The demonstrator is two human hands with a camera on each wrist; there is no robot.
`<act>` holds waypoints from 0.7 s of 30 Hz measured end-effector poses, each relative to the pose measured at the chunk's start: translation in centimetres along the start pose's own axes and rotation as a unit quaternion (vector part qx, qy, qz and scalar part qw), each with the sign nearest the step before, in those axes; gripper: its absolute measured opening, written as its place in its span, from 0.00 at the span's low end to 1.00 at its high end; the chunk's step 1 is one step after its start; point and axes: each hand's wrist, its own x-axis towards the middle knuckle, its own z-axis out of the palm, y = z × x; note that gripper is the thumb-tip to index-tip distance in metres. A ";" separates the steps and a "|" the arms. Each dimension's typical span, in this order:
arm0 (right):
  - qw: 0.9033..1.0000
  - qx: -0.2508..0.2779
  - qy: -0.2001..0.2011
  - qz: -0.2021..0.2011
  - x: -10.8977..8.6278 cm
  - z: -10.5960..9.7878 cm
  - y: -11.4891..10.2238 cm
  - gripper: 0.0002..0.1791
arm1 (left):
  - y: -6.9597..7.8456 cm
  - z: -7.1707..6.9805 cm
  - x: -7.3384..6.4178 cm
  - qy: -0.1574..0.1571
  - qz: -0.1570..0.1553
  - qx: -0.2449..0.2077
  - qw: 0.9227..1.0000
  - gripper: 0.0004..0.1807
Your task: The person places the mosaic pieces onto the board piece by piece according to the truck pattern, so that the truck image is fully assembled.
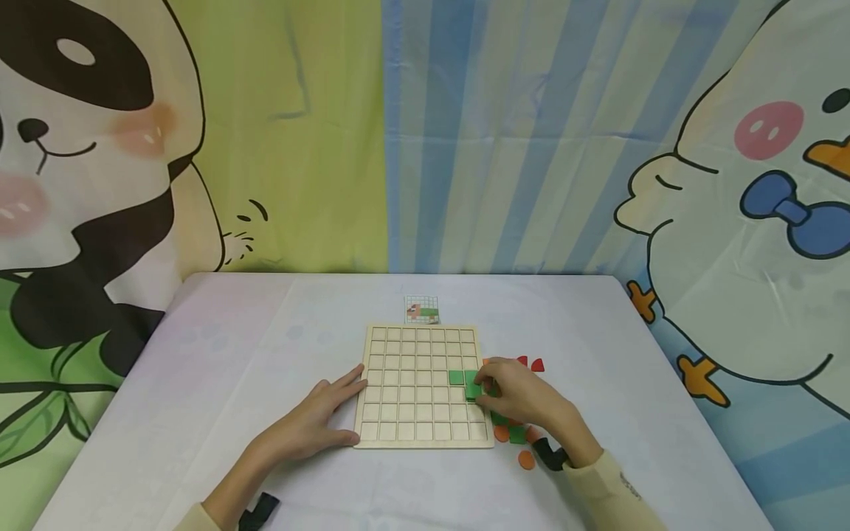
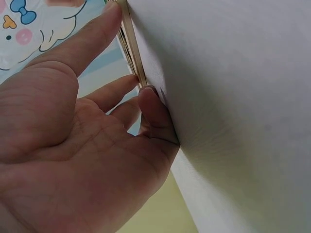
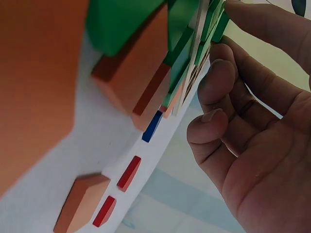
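A light wooden grid board (image 1: 408, 413) lies flat on the white table. My left hand (image 1: 308, 419) rests against its left edge, fingers and thumb spread along the rim; the left wrist view shows the palm (image 2: 92, 165) beside that edge. At the board's right side my right hand (image 1: 527, 392) pinches a green block (image 3: 221, 28) between thumb and index finger. In the head view this block appears over the rightmost column, partly overlapped by the fingertips. One green square (image 1: 456, 377) sits in a cell just left of it.
Right of the board lie loose pieces: orange rounds (image 1: 527, 460), green squares (image 1: 517, 434), red pieces (image 1: 538, 365) and a blue piece (image 3: 152, 127). My right forearm partly covers this pile. Behind the board stands a small picture card (image 1: 422, 310) with a grid pattern.
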 end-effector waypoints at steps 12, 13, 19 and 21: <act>1.000 -0.003 -0.001 -0.023 0.9 0.8 -1.4 0.10 | -0.1 0.0 0.0 0.002 0.000 0.001 1.000 0.49; 1.000 -0.006 0.000 -0.024 0.9 0.9 -1.4 0.10 | -0.1 0.1 0.0 0.002 0.000 0.001 1.000 0.49; 0.999 -0.024 0.004 -0.022 0.9 1.2 -1.6 0.11 | 0.1 -0.1 0.0 0.004 -0.005 -0.002 1.000 0.50; 0.999 -0.031 0.004 -0.017 1.0 1.3 -1.6 0.11 | 0.1 -0.1 0.0 0.004 -0.006 -0.003 1.000 0.50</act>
